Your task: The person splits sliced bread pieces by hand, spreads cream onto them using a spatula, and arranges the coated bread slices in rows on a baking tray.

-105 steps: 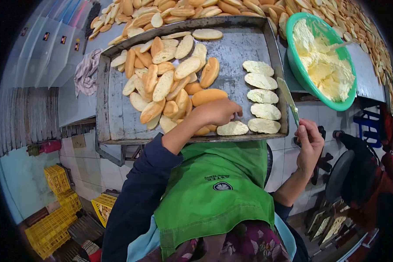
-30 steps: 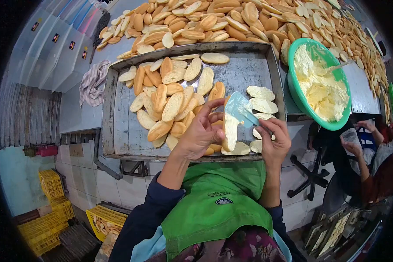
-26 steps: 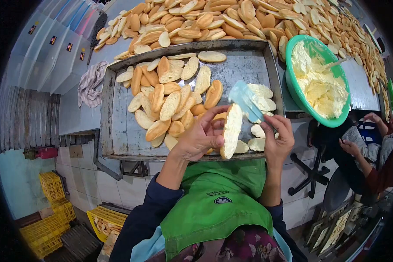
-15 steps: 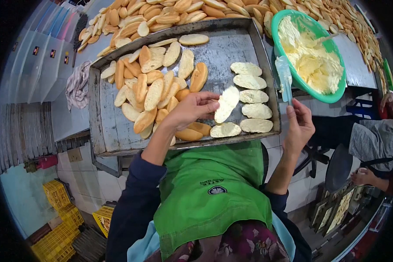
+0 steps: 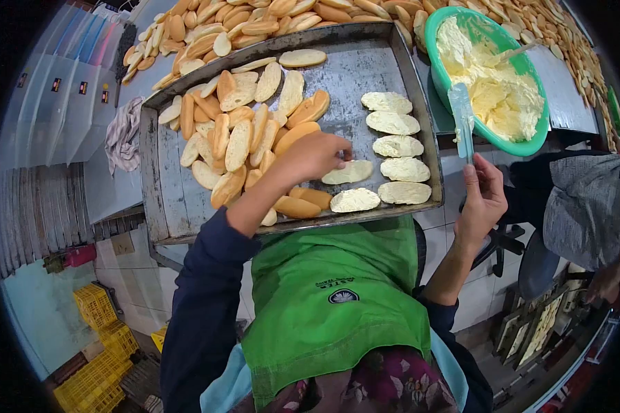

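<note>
My left hand (image 5: 318, 157) is over the metal tray (image 5: 148, 186), its fingertips at the upper left edge of a cream-covered bread slice (image 5: 348, 173) lying flat. Its fingers are bent; whether they still grip the slice is unclear. Just below lies another coated slice (image 5: 355, 200), and a column of several coated slices (image 5: 395, 123) runs along the tray's right side. Plain bread pieces (image 5: 238, 145) are heaped in the left and middle. To the right of the tray, my right hand (image 5: 483, 196) holds a spatula (image 5: 463, 124) upright, its blade smeared with cream beside the green bowl.
The green bowl (image 5: 529, 146) of cream (image 5: 496, 82) stands at the upper right. A large bread pile (image 5: 255, 27) lies behind the tray. A cloth (image 5: 122, 136) rests at the left. Yellow crates (image 5: 96, 372) are at the lower left, and another person (image 5: 582, 206) is at the right.
The coated slice has gone from my left hand's raised hold to lying flat on the tray, above the bottom coated one. My right hand has moved slightly right with the spatula. The other person has shifted.
</note>
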The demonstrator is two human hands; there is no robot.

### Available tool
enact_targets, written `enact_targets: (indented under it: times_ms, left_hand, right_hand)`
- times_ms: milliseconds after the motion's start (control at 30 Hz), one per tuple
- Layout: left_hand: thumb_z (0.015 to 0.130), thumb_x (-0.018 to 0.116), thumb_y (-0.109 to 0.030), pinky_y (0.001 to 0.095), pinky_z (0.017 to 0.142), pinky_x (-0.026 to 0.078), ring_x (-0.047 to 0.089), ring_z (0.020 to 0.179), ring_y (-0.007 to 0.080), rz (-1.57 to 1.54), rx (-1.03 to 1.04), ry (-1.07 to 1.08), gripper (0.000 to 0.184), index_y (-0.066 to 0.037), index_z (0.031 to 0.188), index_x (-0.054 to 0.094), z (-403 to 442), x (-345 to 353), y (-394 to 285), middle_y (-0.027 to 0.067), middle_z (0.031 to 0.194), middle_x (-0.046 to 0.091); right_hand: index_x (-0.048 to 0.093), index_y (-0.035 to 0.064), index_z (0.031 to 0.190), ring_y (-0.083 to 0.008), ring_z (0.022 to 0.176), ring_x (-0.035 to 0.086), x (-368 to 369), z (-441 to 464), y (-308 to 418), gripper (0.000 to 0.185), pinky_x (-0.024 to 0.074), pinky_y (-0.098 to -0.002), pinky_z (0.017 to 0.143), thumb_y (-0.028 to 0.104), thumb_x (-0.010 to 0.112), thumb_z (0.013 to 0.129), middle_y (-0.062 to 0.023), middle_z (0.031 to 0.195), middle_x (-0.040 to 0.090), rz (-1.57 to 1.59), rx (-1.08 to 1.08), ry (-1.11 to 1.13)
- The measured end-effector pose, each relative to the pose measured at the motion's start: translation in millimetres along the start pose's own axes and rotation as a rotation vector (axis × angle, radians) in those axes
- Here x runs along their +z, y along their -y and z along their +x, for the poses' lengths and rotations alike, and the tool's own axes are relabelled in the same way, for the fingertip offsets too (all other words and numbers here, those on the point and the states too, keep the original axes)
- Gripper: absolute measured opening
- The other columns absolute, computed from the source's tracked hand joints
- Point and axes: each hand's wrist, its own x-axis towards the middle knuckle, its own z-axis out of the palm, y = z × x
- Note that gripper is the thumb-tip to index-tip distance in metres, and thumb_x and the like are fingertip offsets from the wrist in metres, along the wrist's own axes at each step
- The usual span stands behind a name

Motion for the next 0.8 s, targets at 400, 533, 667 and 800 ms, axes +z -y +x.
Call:
enact_targets:
  times_ms: [400, 533, 667, 800]
  left_hand:
    - [0.072, 0.053, 0.000, 0.0411, 0.071, 0.044, 0.058, 0.080, 0.0335, 0.047, 0.069, -0.118, 0.022, -0.003, 0.092, 0.062, 4, 26, 6, 0.0183, 0.081, 0.061]
    - [0.074, 0.053, -0.002, 0.0401, 0.069, 0.044, 0.057, 0.077, 0.0337, 0.000, 0.136, -0.192, 0.019, -0.001, 0.093, 0.059, 2, 21, 0, 0.0189, 0.079, 0.060]
    - [0.073, 0.053, 0.000, 0.0414, 0.072, 0.043, 0.051, 0.086, 0.0336, 0.271, 0.135, -0.518, 0.015, 0.001, 0.088, 0.055, 13, -2, 14, 0.0164, 0.088, 0.055]
    - [0.069, 0.056, -0.001, 0.0408, 0.071, 0.043, 0.047, 0.092, 0.0316, 0.606, -0.074, -0.538, 0.019, -0.001, 0.088, 0.052, 27, -19, 29, 0.0119, 0.098, 0.050]
  right_hand:
    - [0.062, -0.0013, 0.095, -0.0097, 0.081, 0.053, 1, -1, 2, 0.020, 0.0447, -0.0205, 0.069, -0.002, 0.064, 0.075, -0.0054, 0.094, 0.056, 0.002, -0.022, 0.014]
    - [0.062, -0.0018, 0.095, -0.0102, 0.083, 0.053, 6, -2, 6, 0.020, 0.0443, -0.0205, 0.070, -0.003, 0.063, 0.075, -0.0056, 0.095, 0.056, -0.032, -0.071, 0.069]
    - [0.063, -0.0015, 0.095, -0.0095, 0.083, 0.053, 5, 3, 13, 0.019, 0.0439, -0.0201, 0.069, -0.002, 0.062, 0.076, -0.0054, 0.096, 0.056, -0.069, -0.133, 0.098]
    - [0.064, 0.0013, 0.094, -0.0150, 0.077, 0.056, 1, 36, 32, 0.019, 0.0450, -0.0242, 0.067, -0.002, 0.061, 0.076, -0.0078, 0.087, 0.058, -0.400, -0.397, -0.010]
